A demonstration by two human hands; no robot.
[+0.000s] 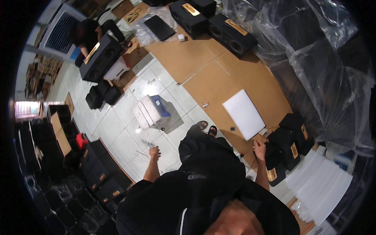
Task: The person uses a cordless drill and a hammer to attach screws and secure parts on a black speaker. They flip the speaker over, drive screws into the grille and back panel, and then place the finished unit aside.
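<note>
Hands: right hand (259,148) rests at the top edge of a black speaker (276,164) with a gold plate; whether the fingers clamp it I cannot tell. Left hand (154,152) hangs loosely curled over the floor (117,117), holding nothing that shows.

Speaker: stands at 4 o'clock from the person's feet, one of a cluster of like boxes (295,131).
Handling, as judged: rigid cabinet, probably heavy, smooth-faced; best taken by both sides or under the base, keeping off the cones and the plate.

Nearby: white foam sheet (243,113) on cardboard (207,74), at 12 o'clock from the right hand; grey-and-blue box (150,111), at 12 o'clock from the left.

Obscured: the speaker's lower part lies behind the arm; the thin dark line near the wrist may be a cable; rim areas are dark and bent.
</note>
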